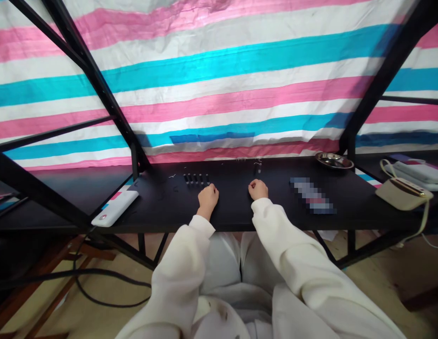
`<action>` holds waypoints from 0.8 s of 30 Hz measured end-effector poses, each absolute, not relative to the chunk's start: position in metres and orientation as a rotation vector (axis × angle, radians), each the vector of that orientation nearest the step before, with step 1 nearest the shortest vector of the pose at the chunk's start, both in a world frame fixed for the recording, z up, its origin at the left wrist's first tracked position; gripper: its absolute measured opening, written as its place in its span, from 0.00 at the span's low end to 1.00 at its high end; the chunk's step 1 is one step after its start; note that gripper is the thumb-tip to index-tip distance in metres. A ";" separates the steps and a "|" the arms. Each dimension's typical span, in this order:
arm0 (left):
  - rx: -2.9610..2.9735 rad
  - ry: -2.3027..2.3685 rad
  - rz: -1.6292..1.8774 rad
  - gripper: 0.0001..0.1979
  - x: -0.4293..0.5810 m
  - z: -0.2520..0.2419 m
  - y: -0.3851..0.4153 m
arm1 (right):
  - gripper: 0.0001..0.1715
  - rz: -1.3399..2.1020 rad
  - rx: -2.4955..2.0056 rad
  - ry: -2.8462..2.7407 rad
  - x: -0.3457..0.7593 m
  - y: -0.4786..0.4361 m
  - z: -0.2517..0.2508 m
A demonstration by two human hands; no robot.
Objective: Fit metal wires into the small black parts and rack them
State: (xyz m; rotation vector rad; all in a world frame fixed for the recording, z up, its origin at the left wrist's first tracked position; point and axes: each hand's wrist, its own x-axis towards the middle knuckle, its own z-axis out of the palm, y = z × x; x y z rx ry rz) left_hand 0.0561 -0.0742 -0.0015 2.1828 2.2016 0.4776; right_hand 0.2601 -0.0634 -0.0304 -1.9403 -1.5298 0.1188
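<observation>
On the black table [233,202] my left hand [208,197] rests with its fingers curled, just in front of a row of several small dark cylinders [195,179] with pale ends. My right hand [258,189] is also curled, near the table's middle. A small dark piece with a pale end [259,168] lies just beyond it. Whether either hand has something inside its fingers is hidden. Thin white scraps [172,176] lie left of the cylinders.
A white power bank [115,208] lies at the table's left edge. At the back right stands a round metal dish [334,161], with a blurred packet [312,195] before it. A beige bag [402,193] sits farther right. Black metal posts [381,89] flank the table.
</observation>
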 end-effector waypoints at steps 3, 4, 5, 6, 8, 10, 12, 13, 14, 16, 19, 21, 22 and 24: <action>2.277 2.133 0.429 0.12 0.057 0.000 -0.077 | 0.07 0.084 -1.973 -1.492 0.267 -0.062 -0.032; 2.302 2.114 0.411 0.12 0.057 0.001 -0.078 | 0.08 0.077 -1.984 -1.485 0.270 -0.061 -0.032; 2.322 2.096 0.397 0.12 0.057 0.001 -0.079 | 0.08 0.074 -1.996 -1.476 0.273 -0.060 -0.032; 2.340 2.076 0.386 0.12 0.057 0.002 -0.080 | 0.09 0.072 -2.011 -1.465 0.277 -0.059 -0.033; 2.375 2.028 0.375 0.12 0.057 0.002 -0.081 | 0.12 0.062 -2.051 -1.431 0.286 -0.055 -0.033; 2.401 1.996 0.369 0.12 0.057 0.001 -0.082 | 0.16 0.052 -2.094 -1.400 0.294 -0.050 -0.034; 2.415 1.981 0.363 0.12 0.057 0.001 -0.082 | 0.20 0.055 -2.127 -1.387 0.301 -0.043 -0.034; 2.417 1.979 0.361 0.12 0.057 0.000 -0.082 | 0.22 0.060 -2.137 -1.388 0.303 -0.039 -0.033; 2.416 1.977 0.358 0.12 0.057 0.000 -0.081 | 0.23 0.066 -2.145 -1.389 0.305 -0.034 -0.033; 2.414 1.976 0.356 0.11 0.057 -0.001 -0.080 | 0.25 0.075 -2.152 -1.395 0.308 -0.025 -0.031; 2.420 1.978 0.355 0.11 0.057 -0.003 -0.077 | 0.27 0.101 -2.160 -1.401 0.309 -0.011 -0.029; 2.422 1.980 0.355 0.11 0.057 -0.004 -0.076 | 0.28 0.116 -2.172 -1.407 0.310 -0.003 -0.028; 2.418 1.980 0.353 0.10 0.057 -0.005 -0.075 | 0.28 0.117 -2.178 -1.414 0.310 0.001 -0.027; 2.406 1.975 0.351 0.10 0.056 -0.005 -0.075 | 0.28 0.109 -2.181 -1.439 0.310 0.008 -0.026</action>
